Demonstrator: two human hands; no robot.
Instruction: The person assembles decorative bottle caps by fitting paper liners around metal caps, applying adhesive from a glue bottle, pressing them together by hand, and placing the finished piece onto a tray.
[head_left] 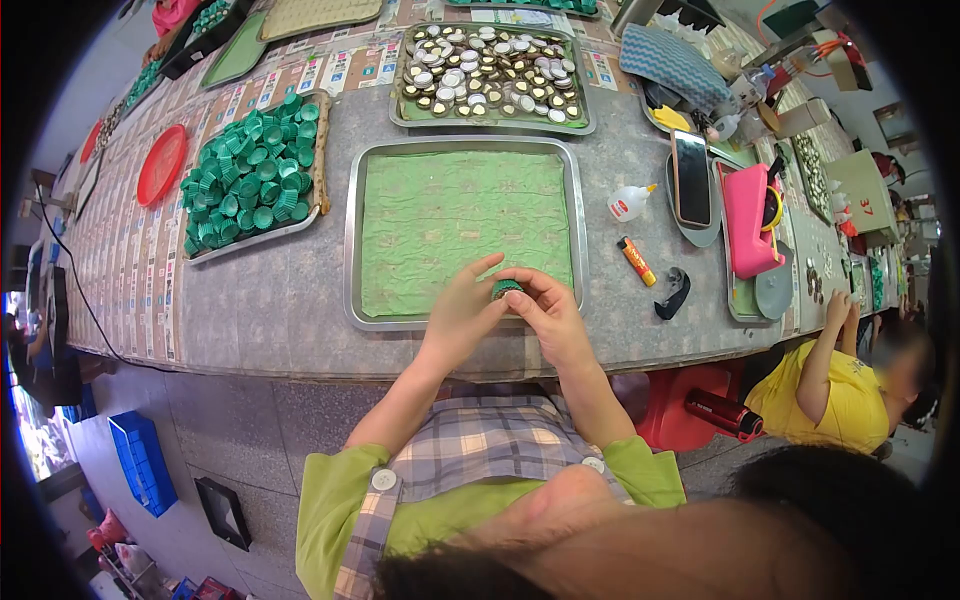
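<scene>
My right hand [550, 312] pinches a small green fluted cup [506, 288] between thumb and forefinger, over the near edge of a metal tray [352, 240]. My left hand [462, 312] is beside it, fingers stretched out and apart, with its thumb close to the cup; whether it touches cannot be made out. Wrinkled green cloth [460, 225] lines the tray, and nothing else lies on it. What is inside the held cup is hidden. To the left, another tray [322, 150] is heaped with matching green cups [250, 175].
Beyond the lined tray stands a tray [590, 125] of round brown-and-white pieces [490, 75]. At right lie a glue bottle [628, 203], a glue stick [636, 262], a phone [691, 178] and a pink tape dispenser [750, 220]. A person in yellow [835, 395] sits at right.
</scene>
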